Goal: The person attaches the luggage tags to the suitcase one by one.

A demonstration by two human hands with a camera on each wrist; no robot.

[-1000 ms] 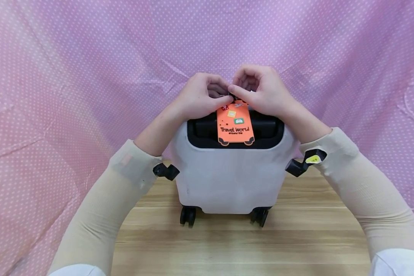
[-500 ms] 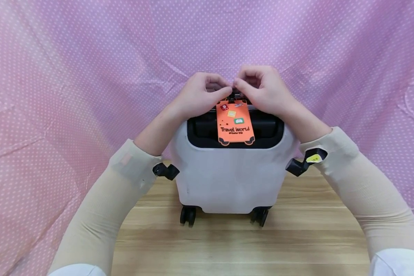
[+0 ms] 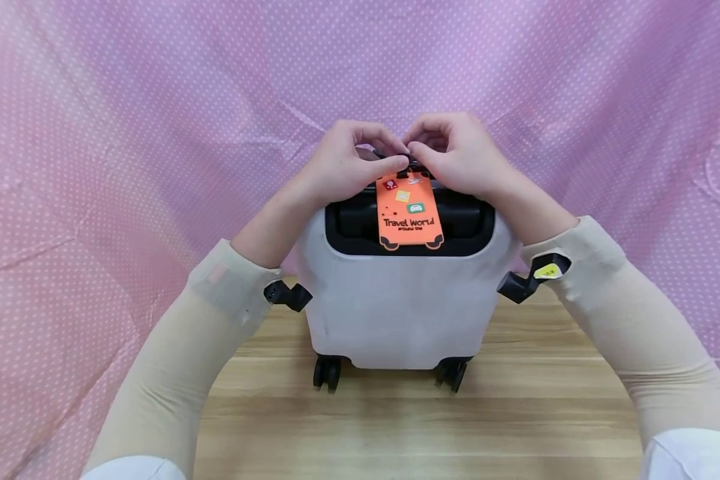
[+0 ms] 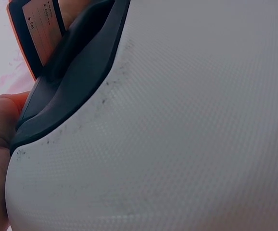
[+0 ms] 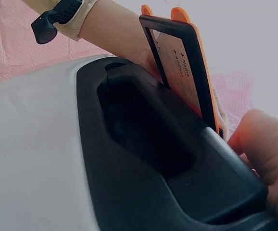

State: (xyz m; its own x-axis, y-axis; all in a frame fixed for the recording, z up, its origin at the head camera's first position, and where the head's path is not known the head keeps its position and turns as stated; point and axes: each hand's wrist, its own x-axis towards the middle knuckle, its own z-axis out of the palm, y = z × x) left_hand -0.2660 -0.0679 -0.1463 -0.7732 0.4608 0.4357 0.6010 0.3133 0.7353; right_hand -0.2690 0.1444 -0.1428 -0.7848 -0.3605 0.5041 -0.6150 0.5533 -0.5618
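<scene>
A small pale suitcase (image 3: 402, 307) stands upright on its black wheels in the head view. From its black top handle hangs an orange luggage tag (image 3: 409, 213) printed "Travel World", on a short black strap (image 3: 403, 174). My left hand (image 3: 349, 163) pinches at the strap with thumb and forefinger. Opposite it, the thumb and forefinger of my right hand (image 3: 465, 157) pinch at the same spot, fingertips almost meeting. The strap's end is mostly hidden by the fingers. In the right wrist view, the back of the tag (image 5: 177, 72) shows a name and address card.
The suitcase rests on a wood-grain surface (image 3: 420, 427). Pink dotted cloth (image 3: 216, 80) hangs behind and at both sides. Black wrist cameras (image 3: 288, 295) sit close to the suitcase's sides. A recessed black handle well (image 5: 134, 125) shows in the right wrist view.
My right thumb has shifted slightly right, off the left fingertips. My left forefinger has stretched toward the right fingertips. The suitcase and tag hold nearly the same place.
</scene>
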